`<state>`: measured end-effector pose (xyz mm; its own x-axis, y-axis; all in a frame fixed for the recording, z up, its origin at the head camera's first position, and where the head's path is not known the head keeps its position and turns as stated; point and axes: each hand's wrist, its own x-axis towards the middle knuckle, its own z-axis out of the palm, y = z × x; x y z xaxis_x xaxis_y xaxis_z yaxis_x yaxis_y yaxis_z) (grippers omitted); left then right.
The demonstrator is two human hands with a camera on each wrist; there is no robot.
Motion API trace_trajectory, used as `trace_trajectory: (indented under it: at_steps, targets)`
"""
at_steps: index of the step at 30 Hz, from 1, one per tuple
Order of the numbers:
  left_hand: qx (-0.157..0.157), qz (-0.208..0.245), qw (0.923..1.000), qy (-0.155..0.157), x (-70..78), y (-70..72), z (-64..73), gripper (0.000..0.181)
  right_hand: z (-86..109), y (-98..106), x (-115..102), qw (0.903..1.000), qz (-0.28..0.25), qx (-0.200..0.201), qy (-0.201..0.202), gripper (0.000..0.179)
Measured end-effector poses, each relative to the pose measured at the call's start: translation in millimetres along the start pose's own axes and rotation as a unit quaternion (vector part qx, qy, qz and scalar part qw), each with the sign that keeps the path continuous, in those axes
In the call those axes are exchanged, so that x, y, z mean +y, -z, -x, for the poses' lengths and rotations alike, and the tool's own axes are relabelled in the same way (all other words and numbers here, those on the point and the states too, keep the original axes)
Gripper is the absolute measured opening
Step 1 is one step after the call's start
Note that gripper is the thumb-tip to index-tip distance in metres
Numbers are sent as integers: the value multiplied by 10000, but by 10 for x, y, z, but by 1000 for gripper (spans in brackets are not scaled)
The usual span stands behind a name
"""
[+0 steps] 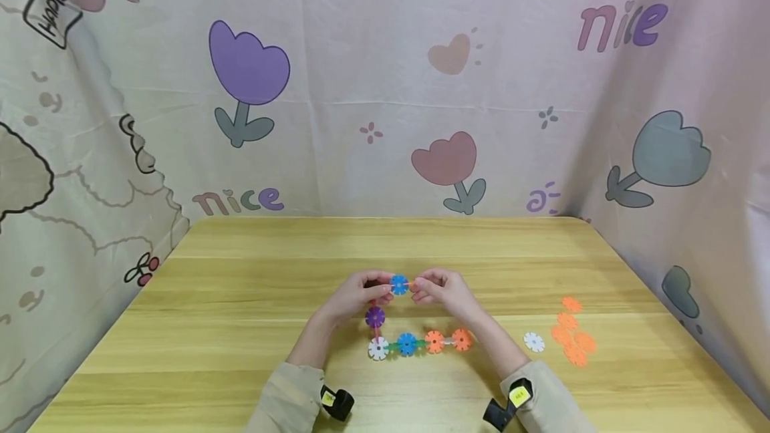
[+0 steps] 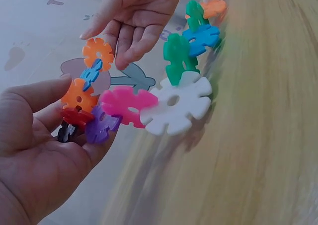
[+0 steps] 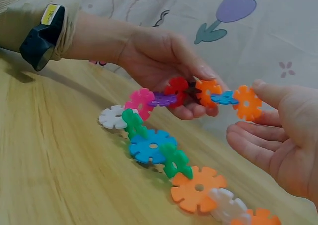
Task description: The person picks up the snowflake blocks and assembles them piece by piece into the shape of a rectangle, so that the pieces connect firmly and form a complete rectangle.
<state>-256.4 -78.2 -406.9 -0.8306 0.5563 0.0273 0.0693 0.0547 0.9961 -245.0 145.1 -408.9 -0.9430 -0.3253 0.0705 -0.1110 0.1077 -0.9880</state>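
Note:
A chain of notched, flower-shaped plastic interlocking discs bends in a U over the table. My left hand (image 1: 359, 296) grips its raised part, thumb against an orange disc (image 2: 79, 97) with red and black discs beside the fingers. My right hand (image 1: 448, 294) pinches the orange end disc (image 3: 247, 103), which is slotted into a blue disc (image 1: 399, 284) between both hands. From the left hand the chain drops through a purple disc (image 1: 375, 317) and a pink disc (image 3: 139, 103) to a white disc (image 1: 378, 349). The near row includes another blue disc (image 1: 406, 344), green discs and an orange disc (image 1: 462, 339).
Right of the chain, several loose orange discs (image 1: 561, 335) lie in a loose group on the wooden table (image 1: 240, 353). One loose white disc (image 1: 533, 342) lies beside them. A patterned cloth (image 1: 361, 52) hangs behind the table and along its sides.

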Motion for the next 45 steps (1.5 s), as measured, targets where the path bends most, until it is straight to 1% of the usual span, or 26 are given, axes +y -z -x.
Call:
trace_trajectory:
  at_steps: [5,12,15,24,29,30,33,36,37,41,45]
  targets:
    - [21,-20,10000,21,-17,9,8,33,41,114,10,9999,68,111,-18,42]
    - [-34,-31,10000,-7,-18,15,11,36,172,367,15,9984,131,553,-53,43]
    - [-50,-80,9999,-43,-14,19,7,37,275,488,18,9971,253,713,-71,43]
    - [-45,-66,9999,-63,-4,19,6,38,673,832,54,9902,691,1165,-352,45]
    - [-49,-55,10000,-56,0,17,9,38,846,1017,129,9888,827,1194,-345,44]
    - [-40,-52,10000,-51,1,16,10,38,867,1055,135,9884,930,1152,-339,44]
    - [-33,-42,10000,-26,2,14,13,38,908,1188,150,9846,1459,902,-334,45]
    - [-32,-38,10000,-30,1,14,17,38,949,1339,167,9782,2025,367,-285,45]
    - [-35,-35,10000,-33,1,15,19,38,963,1390,177,9763,2142,171,-261,45]
    - [-30,-22,10000,-39,1,20,24,37,1035,1554,188,9728,2242,-481,-317,43]
    - [-32,-52,10000,-50,11,23,24,37,1084,1647,195,9699,2271,-806,-339,39]
